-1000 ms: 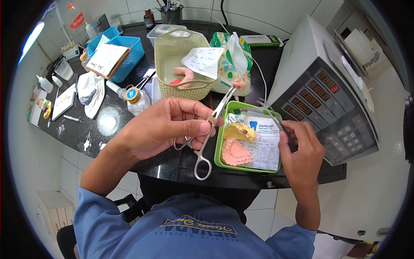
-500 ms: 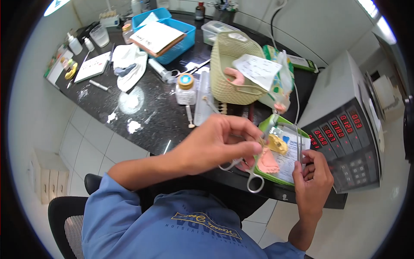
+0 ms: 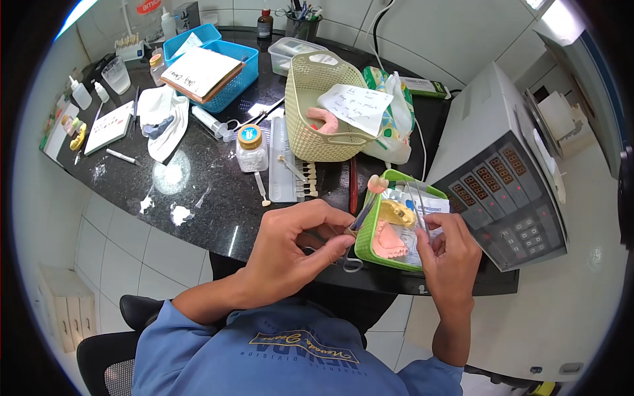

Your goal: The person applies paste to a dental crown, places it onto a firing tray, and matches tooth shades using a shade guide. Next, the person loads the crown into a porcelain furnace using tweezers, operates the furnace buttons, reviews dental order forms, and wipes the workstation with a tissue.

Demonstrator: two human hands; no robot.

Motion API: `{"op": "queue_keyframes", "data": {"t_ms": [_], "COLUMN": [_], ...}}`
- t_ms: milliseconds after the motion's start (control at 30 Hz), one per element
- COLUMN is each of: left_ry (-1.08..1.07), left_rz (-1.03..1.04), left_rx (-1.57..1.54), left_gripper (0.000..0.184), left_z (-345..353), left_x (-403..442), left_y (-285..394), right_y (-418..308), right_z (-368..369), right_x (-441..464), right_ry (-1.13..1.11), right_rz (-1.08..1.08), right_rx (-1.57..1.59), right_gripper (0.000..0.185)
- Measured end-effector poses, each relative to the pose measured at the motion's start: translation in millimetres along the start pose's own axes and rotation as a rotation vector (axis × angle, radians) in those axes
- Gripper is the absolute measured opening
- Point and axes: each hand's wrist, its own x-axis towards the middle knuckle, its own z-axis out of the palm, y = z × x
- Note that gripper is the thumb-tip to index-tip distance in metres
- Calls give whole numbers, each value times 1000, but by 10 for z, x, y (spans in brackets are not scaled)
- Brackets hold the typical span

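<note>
My left hand [image 3: 300, 244] is closed around a locking forceps [image 3: 362, 214], its finger rings below the hand. Clamped at the forceps' upper tip is a small tooth-coloured crown piece [image 3: 377, 184] with a pinkish part. My right hand [image 3: 449, 254] pinches a pair of thin metal tweezers [image 3: 417, 203], their points upward and apart from the crown piece. Beneath both hands stands a green basket [image 3: 365, 254]. Inside it lie a pink dental cast [image 3: 387, 241], a yellow dental cast [image 3: 396, 212] and a printed packet [image 3: 436, 204].
To the right is a machine with a digit panel [image 3: 489, 181]. Behind the hands stand a beige basket [image 3: 300, 99] holding a note, a glass jar [image 3: 251, 150] and a shade guide [image 3: 308, 178]. A blue basket [image 3: 241, 82] sits farther back on the black counter [image 3: 211, 224].
The view has shifted, so the counter items appear farther left. The forceps, blurred before, now point upward with the crown piece clearly visible. My right hand still holds the tweezers.
</note>
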Motion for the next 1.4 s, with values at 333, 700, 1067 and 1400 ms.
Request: {"op": "queue_keyframes", "data": {"t_ms": [333, 700, 1067, 1400], "left_ry": [187, 262, 236, 195], "left_rz": [446, 818, 851, 768], "left_rx": [446, 1065, 1253, 1282], "left_gripper": [22, 42, 40, 35], "left_z": [3, -214, -318, -255], "left_x": [19, 76, 141, 132], "left_y": [-68, -20, -103, -55], "right_y": [-58, 84, 63, 78], "right_z": [-12, -141, -324, -215], "right_x": [4, 73, 83, 99], "right_ry": [-34, 162, 114, 137], "right_rz": [20, -96, -113, -121], "right_rx": [-23, 48, 292, 249], "right_gripper": [22, 25, 27, 26]}}
